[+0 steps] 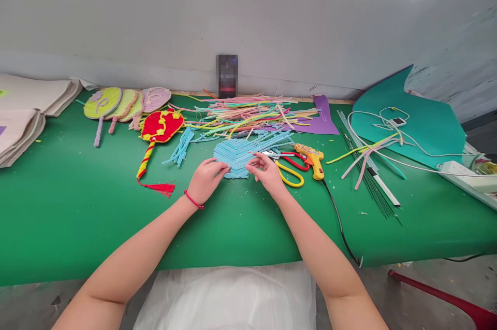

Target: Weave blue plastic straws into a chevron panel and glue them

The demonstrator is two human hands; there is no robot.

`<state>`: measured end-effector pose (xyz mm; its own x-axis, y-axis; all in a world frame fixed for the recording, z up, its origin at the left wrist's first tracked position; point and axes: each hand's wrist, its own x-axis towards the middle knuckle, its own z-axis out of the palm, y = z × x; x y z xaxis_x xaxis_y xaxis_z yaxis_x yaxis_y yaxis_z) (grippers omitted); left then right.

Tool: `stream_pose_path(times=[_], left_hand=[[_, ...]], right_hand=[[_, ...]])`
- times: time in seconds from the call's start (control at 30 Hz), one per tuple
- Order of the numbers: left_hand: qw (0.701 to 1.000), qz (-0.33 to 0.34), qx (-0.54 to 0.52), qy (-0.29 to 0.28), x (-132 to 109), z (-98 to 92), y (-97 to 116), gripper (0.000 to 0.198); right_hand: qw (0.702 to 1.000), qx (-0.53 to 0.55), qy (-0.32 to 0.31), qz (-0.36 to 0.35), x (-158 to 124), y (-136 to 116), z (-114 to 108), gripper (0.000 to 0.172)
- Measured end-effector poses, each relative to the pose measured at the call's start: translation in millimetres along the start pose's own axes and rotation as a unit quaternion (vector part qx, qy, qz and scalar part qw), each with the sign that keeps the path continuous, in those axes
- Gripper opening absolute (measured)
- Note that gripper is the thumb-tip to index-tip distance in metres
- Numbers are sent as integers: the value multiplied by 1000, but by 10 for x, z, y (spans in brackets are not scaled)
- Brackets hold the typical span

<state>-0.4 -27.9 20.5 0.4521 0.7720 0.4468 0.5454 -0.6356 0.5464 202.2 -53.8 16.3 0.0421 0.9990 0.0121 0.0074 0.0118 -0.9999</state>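
A light blue fan-shaped piece (233, 156) made of pipe cleaners laid in a chevron pattern lies flat on the green table cover (77, 205). My left hand (207, 178), with a red string round its wrist, pinches the piece's lower left edge. My right hand (266, 169) pinches its right edge, fingers curled. Loose blue pipe cleaner ends (272, 139) stick out from the piece toward the right.
A yellow glue gun (311, 158) with a black cord, red-handled scissors (295, 160) and yellow-handled scissors (290, 175) lie right of my right hand. A heap of coloured pipe cleaners (248, 112) sits behind. Finished fans (128, 104), a red fan (160, 127), stacked bags (23, 112), teal sheet (415, 120), power strip (462, 172).
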Motion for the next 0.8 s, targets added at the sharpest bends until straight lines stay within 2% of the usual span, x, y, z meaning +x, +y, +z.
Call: stream_pose_path(times=[0.13, 0.2, 0.27, 0.4, 0.47, 0.53, 0.63, 0.8], left_hand=[[995, 10, -71, -76, -36, 41, 104, 23], [990, 8, -99, -99, -54, 47, 158, 22], [988, -30, -122, -92, -57, 30, 206, 21], [962, -148, -221, -64, -20, -27, 258, 27], [942, -177, -277, -73, 0, -31, 253, 35], [923, -194, -319, -93, 9, -13, 231, 37], [899, -216, -367, -101, 18, 20, 194, 31], [868, -239, -426, -84, 63, 9, 172, 33]], right_hand=[[999, 5, -50, -16, -24, -33, 17, 32], [998, 5, -58, -23, -40, -61, 12, 32], [997, 13, -82, -2, -55, -90, -2, 33], [978, 16, -203, 48, -105, -139, -4, 33], [961, 11, -268, 66, -137, -152, 25, 33], [949, 11, -306, 79, -158, -151, 60, 33], [946, 29, -312, 88, -159, -129, 83, 33], [957, 56, -271, 91, -124, -94, 62, 35]])
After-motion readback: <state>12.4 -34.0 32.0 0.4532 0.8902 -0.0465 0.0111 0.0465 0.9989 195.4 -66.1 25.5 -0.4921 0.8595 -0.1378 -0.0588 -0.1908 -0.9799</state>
